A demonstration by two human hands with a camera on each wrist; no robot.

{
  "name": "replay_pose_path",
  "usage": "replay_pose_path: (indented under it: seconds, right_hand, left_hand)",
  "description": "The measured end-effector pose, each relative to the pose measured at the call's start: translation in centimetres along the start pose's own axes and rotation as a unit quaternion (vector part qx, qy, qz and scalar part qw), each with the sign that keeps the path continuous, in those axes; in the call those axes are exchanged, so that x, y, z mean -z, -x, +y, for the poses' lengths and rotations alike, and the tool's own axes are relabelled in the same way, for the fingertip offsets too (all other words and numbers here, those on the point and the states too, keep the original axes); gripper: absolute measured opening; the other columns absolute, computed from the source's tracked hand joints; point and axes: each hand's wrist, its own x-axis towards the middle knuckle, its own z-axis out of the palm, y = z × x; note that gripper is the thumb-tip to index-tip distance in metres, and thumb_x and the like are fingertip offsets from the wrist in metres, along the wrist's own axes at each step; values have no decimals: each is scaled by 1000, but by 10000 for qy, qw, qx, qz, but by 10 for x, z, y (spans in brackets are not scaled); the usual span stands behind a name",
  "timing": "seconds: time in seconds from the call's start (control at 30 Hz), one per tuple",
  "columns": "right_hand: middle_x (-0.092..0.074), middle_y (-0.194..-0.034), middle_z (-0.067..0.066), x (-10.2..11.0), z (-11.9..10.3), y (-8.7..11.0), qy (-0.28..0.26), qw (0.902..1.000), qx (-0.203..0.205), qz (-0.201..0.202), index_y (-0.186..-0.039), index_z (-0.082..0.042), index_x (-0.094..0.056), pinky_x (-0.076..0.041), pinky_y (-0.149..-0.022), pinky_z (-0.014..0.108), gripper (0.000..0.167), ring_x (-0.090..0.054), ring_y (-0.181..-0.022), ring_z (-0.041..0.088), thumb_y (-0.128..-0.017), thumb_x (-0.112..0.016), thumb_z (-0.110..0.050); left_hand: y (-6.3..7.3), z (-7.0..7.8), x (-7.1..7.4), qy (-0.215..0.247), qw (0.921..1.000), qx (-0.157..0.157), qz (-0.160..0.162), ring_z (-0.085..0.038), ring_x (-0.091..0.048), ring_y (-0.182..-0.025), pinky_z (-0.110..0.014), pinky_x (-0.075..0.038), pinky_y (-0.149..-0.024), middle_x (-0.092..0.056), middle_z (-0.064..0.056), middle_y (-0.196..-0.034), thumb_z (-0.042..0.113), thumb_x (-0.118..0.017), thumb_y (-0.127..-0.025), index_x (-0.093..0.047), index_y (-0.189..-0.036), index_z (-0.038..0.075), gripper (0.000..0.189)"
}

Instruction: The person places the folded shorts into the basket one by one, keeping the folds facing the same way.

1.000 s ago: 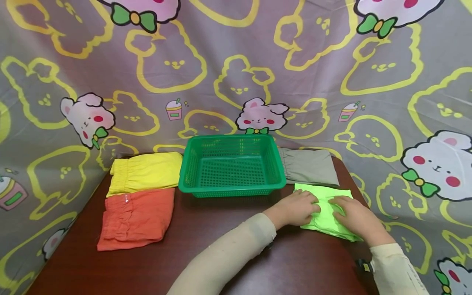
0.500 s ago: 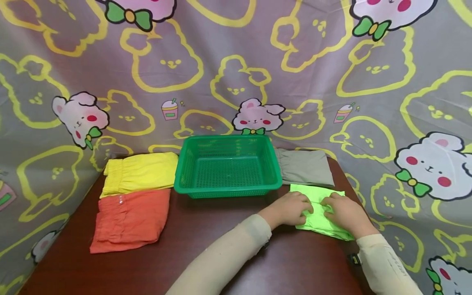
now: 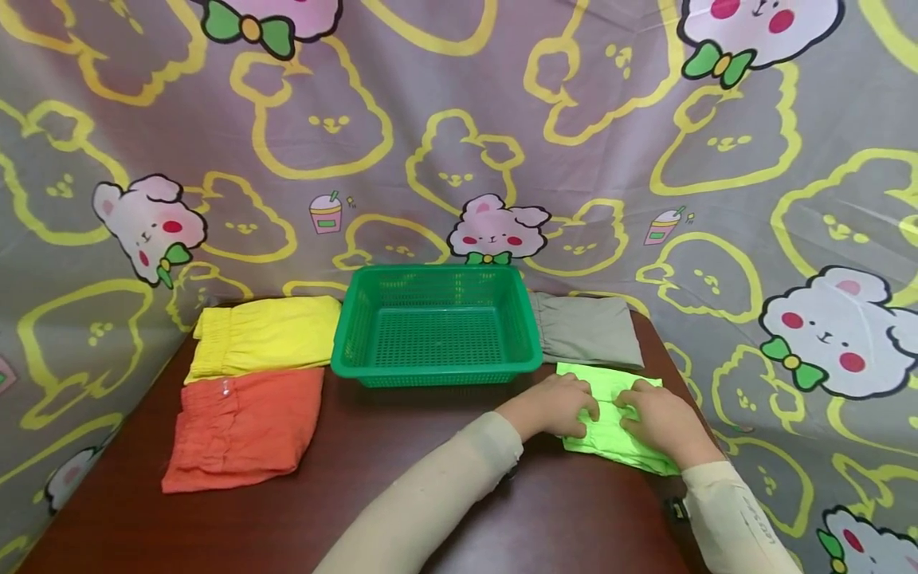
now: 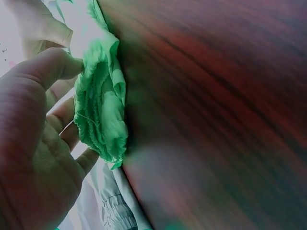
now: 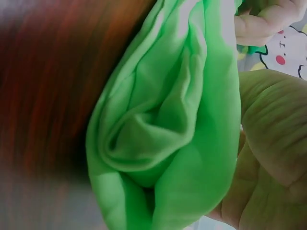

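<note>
A folded lime-green cloth garment (image 3: 606, 399) lies at the right side of the table. Both hands are over its top, side by side. The left hand (image 3: 555, 406) touches its left part with lightly bent fingers, and the right hand (image 3: 663, 418) rests on its right part. In the left wrist view, the left thumb (image 4: 72, 67) and fingertips meet the upper face of the gathered, layered edge (image 4: 100, 110). From the right wrist, the rolled inner folds (image 5: 148, 134) show at the garment's other end, and the right palm (image 5: 273, 129) is above the cloth; its fingertips are hidden.
A green plastic basket (image 3: 437, 371) stands at the back middle. Folded yellow (image 3: 268, 335) and orange (image 3: 247, 430) garments lie on the left; a folded grey garment (image 3: 591, 328) lies between basket and right edge. A patterned curtain (image 3: 402, 143) hangs behind the brown table (image 3: 387, 446).
The head view has shifted slightly, so everything appears a little further left. Both hands stay on the lime-green garment with hardly any movement against it.
</note>
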Motion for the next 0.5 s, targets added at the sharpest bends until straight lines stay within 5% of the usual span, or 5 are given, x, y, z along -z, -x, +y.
replay_pose_path:
  seconds: [0.5]
  right_hand:
    - [-62,-99,-1,-4,-26,7,-99,9998,-166,36,-106,-17,-78,-50,-57,42,27,-64,-83,31,-81,-85,-21]
  left_hand:
    - [26,3,-1,-677,9974,-150,171,-7,-50,-104,-26,-43,-87,-60,16,-112,44,-75,-85,-73,-116,43,32]
